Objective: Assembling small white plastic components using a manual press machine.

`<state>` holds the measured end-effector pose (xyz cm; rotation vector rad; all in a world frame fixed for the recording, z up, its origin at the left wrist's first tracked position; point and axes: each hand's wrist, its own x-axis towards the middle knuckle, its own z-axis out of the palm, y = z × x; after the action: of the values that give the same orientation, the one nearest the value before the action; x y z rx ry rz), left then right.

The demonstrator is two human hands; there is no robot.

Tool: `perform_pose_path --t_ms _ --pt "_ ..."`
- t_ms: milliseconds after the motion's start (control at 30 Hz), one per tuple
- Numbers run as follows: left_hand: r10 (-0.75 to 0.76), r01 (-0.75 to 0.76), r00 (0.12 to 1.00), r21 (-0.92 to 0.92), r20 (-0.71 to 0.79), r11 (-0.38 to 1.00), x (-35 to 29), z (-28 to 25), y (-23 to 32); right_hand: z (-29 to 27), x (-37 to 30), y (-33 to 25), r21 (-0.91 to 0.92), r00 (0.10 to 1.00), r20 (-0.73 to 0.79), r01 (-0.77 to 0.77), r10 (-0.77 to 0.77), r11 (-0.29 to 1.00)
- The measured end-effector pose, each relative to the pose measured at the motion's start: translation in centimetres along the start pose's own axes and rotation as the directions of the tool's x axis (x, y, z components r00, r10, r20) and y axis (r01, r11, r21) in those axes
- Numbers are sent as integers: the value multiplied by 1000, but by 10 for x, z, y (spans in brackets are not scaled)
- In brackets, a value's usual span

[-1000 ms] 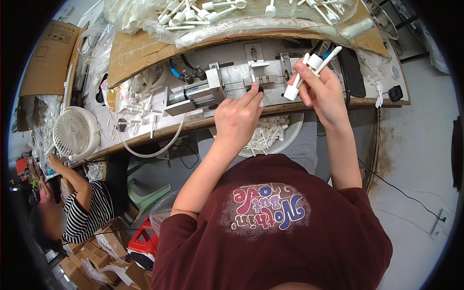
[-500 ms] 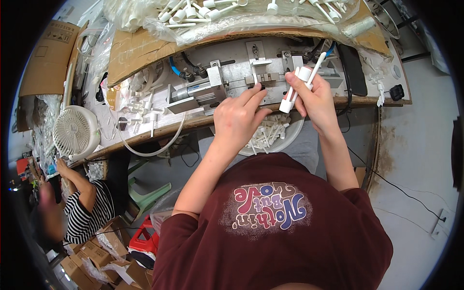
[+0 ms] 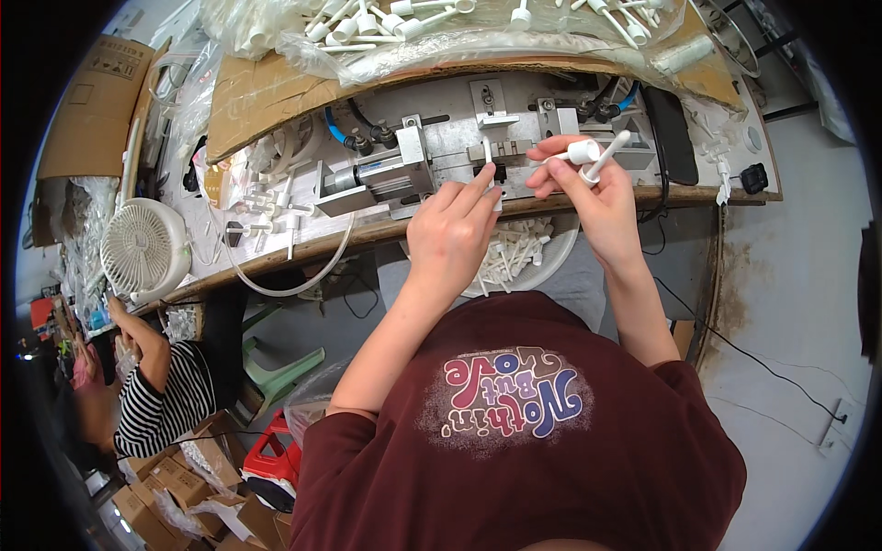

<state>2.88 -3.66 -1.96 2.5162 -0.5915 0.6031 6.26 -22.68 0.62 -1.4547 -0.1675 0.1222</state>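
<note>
Holding two rods (image 3: 609,155) in right hand (image 3: 599,202); touching third rod (image 3: 488,150) with left hand (image 3: 447,230), unclear if gripping. Near: one bowl (image 3: 566,246).

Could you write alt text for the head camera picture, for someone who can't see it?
A person's left hand reaches to a white rod in a metal fixture on a workbench, while the right hand holds white cup-ended sticks. A tub of white pieces sits below the bench edge; a white fan stands at left.

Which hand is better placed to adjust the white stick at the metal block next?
Probably the left hand: its fingertips are at that white stick, while the right hand holds other white pieces.
</note>
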Motion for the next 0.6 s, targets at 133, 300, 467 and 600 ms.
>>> perform_pose_path --t_ms 133,300,467,600 --pt "-61 61 997 8 48 998 5 8 1 4 -8 -1 -81 994 -6 109 -110 991" --pt "-43 44 995 -9 86 999 12 3 -4 -3 -13 4 -209 965 -4 257 -264 944" --pt "-40 43 993 -31 112 999 13 1 -3 -1 -13 9 -485 880 67 441 -471 756" --pt "-101 112 991 -133 87 985 10 -1 -3 -5 -10 18 -615 813 132 516 -567 596"
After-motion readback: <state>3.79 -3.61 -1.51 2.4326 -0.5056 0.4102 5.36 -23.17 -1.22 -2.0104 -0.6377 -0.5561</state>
